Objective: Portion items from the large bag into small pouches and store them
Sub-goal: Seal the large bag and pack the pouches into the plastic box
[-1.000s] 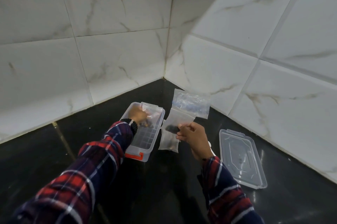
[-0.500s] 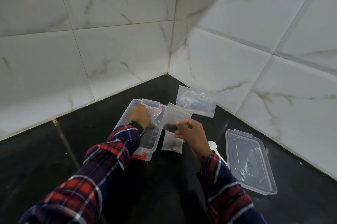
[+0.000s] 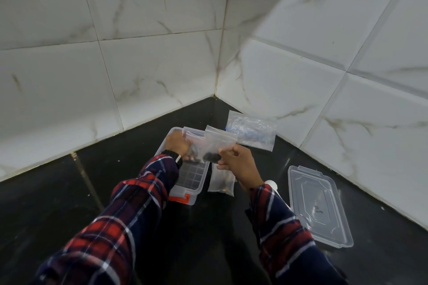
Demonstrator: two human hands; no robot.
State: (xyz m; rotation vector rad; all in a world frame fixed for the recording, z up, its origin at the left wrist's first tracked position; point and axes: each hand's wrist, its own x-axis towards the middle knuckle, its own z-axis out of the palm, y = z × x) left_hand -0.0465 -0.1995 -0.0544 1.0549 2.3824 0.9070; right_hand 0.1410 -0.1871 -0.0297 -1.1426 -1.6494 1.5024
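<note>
From the head camera, the right hand (image 3: 237, 163) pinches a small clear pouch (image 3: 218, 143) low down, thumb and fingers closed on the film just beside the dark clump of contents at its bottom. The pouch is raised above the black tabletop (image 3: 69, 192), its top edge tilted toward the open storage box (image 3: 185, 180), which it partly overlaps in this view. By its look it is thin, slick plastic — very light, limp, and apt to fold or slide out of a loose pinch. My judgement is that the best hold is on the film just above the contents, or along the stiffer zip strip at the top, so the weight hangs below the grip.

The left hand (image 3: 177, 145) reaches into the far end of the box with fingers curled down over another pouch (image 3: 193, 138) lying there; it appears to grip that pouch, though the fingertips are hidden. The forearm runs forward over the box's gridded compartments, wrist bent downward.

A further filled pouch (image 3: 221, 181) lies flat on the tabletop under the right wrist. The large bag (image 3: 251, 130) rests near the wall corner — crinkly and soft. The box lid (image 3: 319, 206) lies well apart to the right, with a white object (image 3: 272, 184) partly hidden behind the right sleeve.
</note>
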